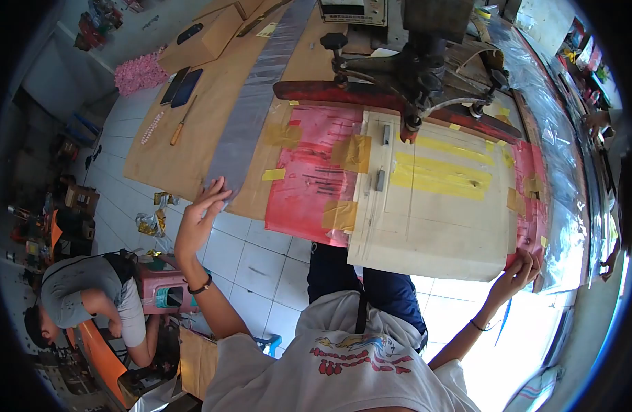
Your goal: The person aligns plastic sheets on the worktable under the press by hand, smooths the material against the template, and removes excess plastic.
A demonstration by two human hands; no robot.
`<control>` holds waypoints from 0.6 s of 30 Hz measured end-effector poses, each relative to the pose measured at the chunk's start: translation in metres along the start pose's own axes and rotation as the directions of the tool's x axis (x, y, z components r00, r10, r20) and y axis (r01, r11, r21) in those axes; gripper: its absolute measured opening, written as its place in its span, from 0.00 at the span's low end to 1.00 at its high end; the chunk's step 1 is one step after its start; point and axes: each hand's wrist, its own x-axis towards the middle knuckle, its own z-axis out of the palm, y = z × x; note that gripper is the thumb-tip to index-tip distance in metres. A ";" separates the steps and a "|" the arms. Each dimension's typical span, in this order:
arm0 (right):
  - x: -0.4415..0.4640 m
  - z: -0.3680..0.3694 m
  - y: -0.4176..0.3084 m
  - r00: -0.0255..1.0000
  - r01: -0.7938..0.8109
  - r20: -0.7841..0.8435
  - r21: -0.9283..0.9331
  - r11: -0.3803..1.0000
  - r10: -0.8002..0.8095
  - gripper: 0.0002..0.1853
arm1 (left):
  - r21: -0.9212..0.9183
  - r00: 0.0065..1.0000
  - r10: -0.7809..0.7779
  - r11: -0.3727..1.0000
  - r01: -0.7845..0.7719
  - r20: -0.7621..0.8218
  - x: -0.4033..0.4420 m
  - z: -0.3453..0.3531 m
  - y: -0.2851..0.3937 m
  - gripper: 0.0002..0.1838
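My left hand (pixel 205 209) rests at the front end of a grey strip (pixel 244 130) on the wooden board, its fingers stretched out. At the right front corner of the work surface, my right hand (pixel 522 269) has its fingers bent at the edge of a red sheet (pixel 530 230); what they pinch, if anything, is too small to tell. Between the hands lie a red sheet (pixel 309 172) and a cream board (pixel 433 240) with yellow tape (pixel 443 175) and small metal pieces (pixel 380 180). A dark machine head (pixel 426 69) with a red bar (pixel 343 90) stands over them.
A wood-handled tool (pixel 183 123), a dark phone (pixel 186 87) and a cardboard box (pixel 209 41) are at the back left. Pink material (pixel 141 73) lies beyond. A seated person (pixel 96 295) bends over at the lower left. Clear plastic (pixel 556 137) covers the right side.
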 end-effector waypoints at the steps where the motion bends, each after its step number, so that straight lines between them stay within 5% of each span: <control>1: -0.001 0.000 -0.001 1.000 -0.023 -0.001 0.024 0.999 0.023 0.12 | -0.032 0.999 -0.018 0.999 0.016 -0.036 0.000 0.002 0.005 0.19; 3: -0.001 -0.001 -0.008 0.998 -0.059 0.015 0.082 0.995 0.058 0.12 | -0.094 0.994 -0.040 0.995 0.030 -0.101 0.006 0.005 0.016 0.14; 6: 0.000 -0.003 -0.014 0.999 -0.046 0.007 0.060 0.997 0.045 0.12 | 0.133 0.976 0.098 0.988 -0.073 -0.192 0.008 0.003 0.010 0.12; 12: 0.001 -0.003 -0.011 1.000 -0.026 0.016 0.080 0.996 0.025 0.11 | -0.247 0.950 -0.064 0.969 -0.014 -0.304 0.014 0.015 -0.023 0.08; 15: 0.003 -0.005 -0.017 1.000 0.013 0.009 0.072 0.997 -0.014 0.09 | -0.590 0.934 -0.201 0.807 -0.013 -0.296 0.026 0.022 -0.033 0.12; 18: 0.002 -0.004 -0.017 1.000 0.000 0.002 0.101 0.995 0.000 0.09 | -0.533 0.956 -0.258 0.833 0.148 -0.139 0.030 0.007 -0.027 0.10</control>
